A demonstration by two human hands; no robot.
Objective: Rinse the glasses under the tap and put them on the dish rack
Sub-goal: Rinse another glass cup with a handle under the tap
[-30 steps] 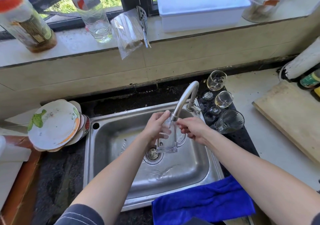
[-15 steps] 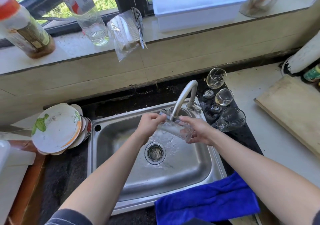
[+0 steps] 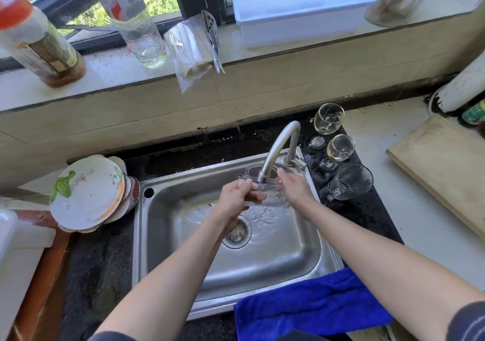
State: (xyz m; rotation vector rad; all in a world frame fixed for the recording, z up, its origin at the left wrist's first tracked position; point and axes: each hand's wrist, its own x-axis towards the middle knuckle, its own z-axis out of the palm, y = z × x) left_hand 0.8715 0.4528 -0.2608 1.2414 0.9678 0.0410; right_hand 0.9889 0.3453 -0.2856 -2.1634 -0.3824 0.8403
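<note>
A blue cloth (image 3: 315,309) lies nearest, draped over the sink (image 3: 301,248) rim well on the near side of the tap (image 3: 278,143); closer in, both hands meet just below the tap's spout, holding the glass mug (image 3: 270,201) between them; the left hand (image 3: 236,199), left of the tap, curls fingers and thumb round the mug's wall; the right hand (image 3: 295,191), right of the tap, seems wrapped round the other side, though its fingertips blur behind wet glass; the mug tilts, its long axis running near to far, base toward the person, mouth pointing up and away, seemingly at the spout tip; I judge the right hand nearer the other glasses (image 3: 339,147) standing right of the tap
</note>
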